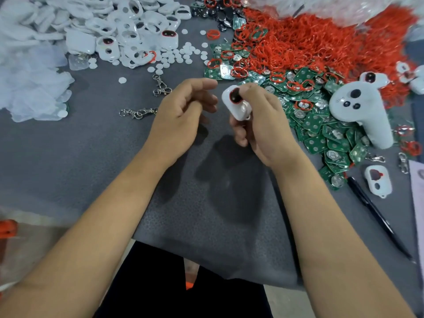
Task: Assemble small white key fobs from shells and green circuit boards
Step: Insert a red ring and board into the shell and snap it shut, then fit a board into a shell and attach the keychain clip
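Note:
My right hand (263, 125) grips a small white key fob (237, 104) above the grey mat (91, 145); its red-ringed dark window faces up and my thumb lies beside that window. My left hand (181, 111) hovers just left of the fob with loosely curled fingers and holds nothing. A heap of white shells (128, 26) lies at the far left. Green circuit boards (321, 131) spread out to the right of my right hand. Red rubber rings (309, 42) are piled at the far right.
Small white round discs (181, 53) are scattered behind my hands, and metal clasps (140, 112) lie to the left. A white controller (362, 106) rests on the boards. A finished fob (377, 180) and a black pen (376, 216) lie at right. Clear plastic bags (32, 88) sit at left.

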Tool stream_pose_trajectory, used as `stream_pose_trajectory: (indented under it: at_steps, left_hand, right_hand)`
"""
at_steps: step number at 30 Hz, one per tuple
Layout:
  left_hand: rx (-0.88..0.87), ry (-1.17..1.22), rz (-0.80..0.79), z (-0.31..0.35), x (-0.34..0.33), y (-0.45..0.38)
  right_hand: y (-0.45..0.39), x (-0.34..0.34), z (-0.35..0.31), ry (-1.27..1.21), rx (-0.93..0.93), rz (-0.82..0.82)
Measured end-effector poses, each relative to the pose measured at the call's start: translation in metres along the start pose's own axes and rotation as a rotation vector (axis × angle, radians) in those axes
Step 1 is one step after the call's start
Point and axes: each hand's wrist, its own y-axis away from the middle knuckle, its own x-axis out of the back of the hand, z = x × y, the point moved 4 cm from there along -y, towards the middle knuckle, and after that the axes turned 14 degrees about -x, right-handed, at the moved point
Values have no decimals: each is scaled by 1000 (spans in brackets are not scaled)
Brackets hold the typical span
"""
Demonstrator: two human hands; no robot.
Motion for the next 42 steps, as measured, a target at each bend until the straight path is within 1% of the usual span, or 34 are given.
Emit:
stream_pose_trajectory:
  at_steps: [3, 4, 5, 6, 7, 9, 10, 11, 12, 13, 15, 17, 20, 22, 25, 27, 28, 31, 35, 39, 42]
  left_hand:
    - [-7, -26, -15, 0, 0, 1]
    - [-7, -27, -13, 0, 0, 2]
    - [-6, -29, -7, 1, 0, 2]
    - [-6, -35, -2, 1, 0, 3]
    - [-7, -42, 1, 2, 0, 3]
    - [-6, -55, 3, 2, -1, 3]
    - [-5, -62, 5, 2, -1, 4]
    - [-5, -68, 8, 2, -1, 4]
    - [-6, -73, 11, 2, 0, 4]
    - [-8, -79, 15, 2, 0, 4]
    - [-18, -98, 37, 4, 1, 5]
    - [-42, -160, 100, 8, 2, 6]
    - [-115, -366, 206, 16, 11, 13]
    - [-151, -544, 190, 21, 17, 16]
    - [-165, -838, 29, 23, 19, 19]
    - [-165, -945, -60, 23, 21, 24]
    - [-167, -978, -79, 23, 26, 26]
    - [-149, -1051, -38, 21, 47, 26]
    - [-21, -1100, 51, 15, 68, 22]
    - [59, -1153, 119, 10, 97, 32]
    - [140, -1237, 160, 9, 132, 47]
  right_hand:
    - [12, 10, 1, 191, -122, -269]
    - [17, 16, 2, 275, -156, -328]
    - [19, 24, 0, 312, -158, -319]
    - [18, 33, -5, 269, -113, -238]
    - [15, 44, -14, 135, -26, -99]
    - [12, 68, -30, -276, 175, 181]
    - [11, 76, -33, -439, 237, 268]
    - [10, 79, -33, -525, 266, 322]
    - [10, 77, -30, -528, 274, 348]
    - [11, 72, -27, -465, 279, 360]
    - [13, 58, -21, -252, 299, 384]
    - [12, 42, -17, -39, 329, 413]
    - [10, 17, -9, 244, 385, 419]
    - [12, -1, -1, 370, 424, 388]
    - [15, -30, 7, 442, 460, 350]
    - [14, -47, 8, 489, 503, 350]
    - [14, -55, 9, 527, 525, 348]
    - [10, -75, 8, 670, 583, 346]
    - [3, -104, 5, 868, 639, 377]
    - [-2, -135, 6, 894, 682, 329]
    - [-1, -163, 10, 809, 726, 206]
